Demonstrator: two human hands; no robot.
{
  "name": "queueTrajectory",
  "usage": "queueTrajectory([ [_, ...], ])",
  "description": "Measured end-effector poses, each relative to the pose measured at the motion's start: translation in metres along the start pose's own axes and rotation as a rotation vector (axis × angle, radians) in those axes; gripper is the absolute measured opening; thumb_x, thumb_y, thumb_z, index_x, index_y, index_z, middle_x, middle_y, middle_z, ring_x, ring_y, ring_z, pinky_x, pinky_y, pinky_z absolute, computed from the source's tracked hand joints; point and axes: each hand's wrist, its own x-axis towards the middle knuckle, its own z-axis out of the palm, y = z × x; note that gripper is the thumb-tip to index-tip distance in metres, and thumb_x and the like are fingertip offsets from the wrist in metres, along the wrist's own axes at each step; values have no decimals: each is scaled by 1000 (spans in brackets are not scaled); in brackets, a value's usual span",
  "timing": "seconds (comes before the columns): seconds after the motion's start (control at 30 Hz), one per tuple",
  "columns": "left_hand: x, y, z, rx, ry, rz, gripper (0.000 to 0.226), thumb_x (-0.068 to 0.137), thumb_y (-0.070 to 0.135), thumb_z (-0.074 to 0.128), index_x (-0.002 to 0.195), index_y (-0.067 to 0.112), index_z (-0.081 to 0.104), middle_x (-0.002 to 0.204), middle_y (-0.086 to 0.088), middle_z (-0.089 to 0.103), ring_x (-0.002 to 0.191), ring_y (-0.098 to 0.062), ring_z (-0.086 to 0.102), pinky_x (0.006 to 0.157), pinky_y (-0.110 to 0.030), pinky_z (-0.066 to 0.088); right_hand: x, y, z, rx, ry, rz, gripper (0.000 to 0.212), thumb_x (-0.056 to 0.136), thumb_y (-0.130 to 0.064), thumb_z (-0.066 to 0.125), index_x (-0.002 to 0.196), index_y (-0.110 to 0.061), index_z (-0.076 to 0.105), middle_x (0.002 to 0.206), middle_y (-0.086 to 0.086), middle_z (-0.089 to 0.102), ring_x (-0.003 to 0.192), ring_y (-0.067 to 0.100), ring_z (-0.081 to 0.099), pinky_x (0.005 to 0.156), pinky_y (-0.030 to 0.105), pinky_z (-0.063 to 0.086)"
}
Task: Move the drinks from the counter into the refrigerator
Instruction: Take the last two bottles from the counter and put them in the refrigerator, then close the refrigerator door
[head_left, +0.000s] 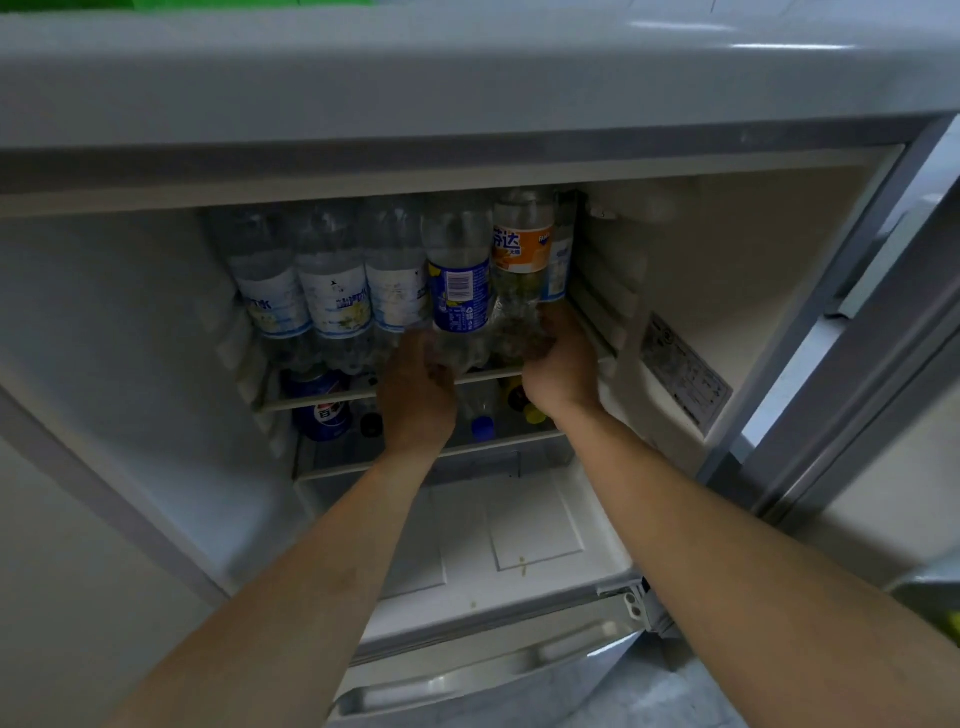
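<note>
The refrigerator (675, 291) stands open before me. On its upper shelf (322, 399) stands a row of clear drink bottles. My left hand (415, 400) grips the base of the blue-labelled bottle (460, 291). My right hand (563, 374) grips the base of the orange-labelled bottle (522, 249). Both bottles stand upright at the right end of the row, bottoms at the shelf's front edge. Three white-labelled bottles (332, 301) stand to their left.
On the lower shelf lie a blue cola can (322, 410) and bottles with blue (482, 428) and yellow caps (535, 414). A clear drawer (519, 519) sits below. The open door (883, 312) stands at right. A freezer drawer handle (493, 675) runs beneath.
</note>
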Motion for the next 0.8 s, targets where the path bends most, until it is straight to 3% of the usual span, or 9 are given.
queueTrajectory([
  [0.1, -9, -12, -2, -63, 5, -16, 26, 93, -3, 52, 116, 7, 60, 111, -9, 64, 101, -23, 61, 91, -43, 53, -19, 13, -1, -6, 29, -35, 31, 93, -18, 58, 124, -21, 57, 121, 2, 65, 111, 21, 61, 87, 30, 47],
  [0.17, -16, -19, -2, -107, 8, -21, 28, 94, -2, 53, 120, 5, 59, 117, -11, 63, 106, -23, 61, 93, -43, 52, -31, 23, -2, 19, 23, -4, 38, 93, -15, 60, 130, -21, 55, 126, 1, 63, 112, 19, 61, 89, 31, 50],
  [0.33, -47, -21, -1, -125, 63, 30, 30, 93, 0, 56, 124, 2, 58, 117, -14, 60, 102, -22, 60, 84, -26, 49, -64, 38, -7, 34, -1, 54, 42, 94, -14, 61, 134, -20, 52, 130, 0, 59, 115, 16, 57, 95, 31, 51],
  [0.43, -71, -11, -1, -169, 56, 16, 33, 91, -2, 59, 124, 5, 58, 115, -8, 58, 98, -19, 59, 80, -13, 45, -91, 48, -13, 34, -27, 92, 40, 95, -16, 61, 134, -19, 53, 128, 0, 59, 108, 15, 58, 88, 27, 50],
  [0.53, -100, 6, 1, -256, 28, -35, 37, 90, -2, 61, 124, 11, 57, 111, 2, 58, 93, -4, 60, 78, -1, 41, -125, 64, -26, 61, -85, 158, 38, 96, -18, 61, 132, -23, 54, 126, -4, 58, 105, 10, 57, 84, 23, 47],
  [0.63, -142, 19, 8, -305, -14, -128, 38, 91, 4, 62, 125, 20, 56, 110, 8, 60, 95, 7, 59, 79, -6, 47, -173, 86, -49, 62, -80, 198, 33, 94, -20, 63, 126, -27, 57, 121, -12, 60, 101, 6, 60, 86, 22, 50],
  [0.73, -197, 26, 24, -316, -57, -236, 37, 91, 5, 60, 120, 28, 55, 103, 13, 61, 89, 10, 59, 75, -10, 49, -228, 120, -82, 118, -31, 287, 31, 91, -17, 67, 120, -23, 61, 109, -11, 62, 91, 3, 60, 77, 5, 44],
  [0.8, -238, 27, 38, -356, -87, -343, 33, 93, 7, 60, 117, 29, 54, 99, 5, 64, 81, 6, 62, 70, -16, 52, -270, 145, -110, 121, -4, 378, 29, 89, -16, 68, 117, -21, 63, 102, -12, 63, 89, 3, 60, 75, 5, 45],
])
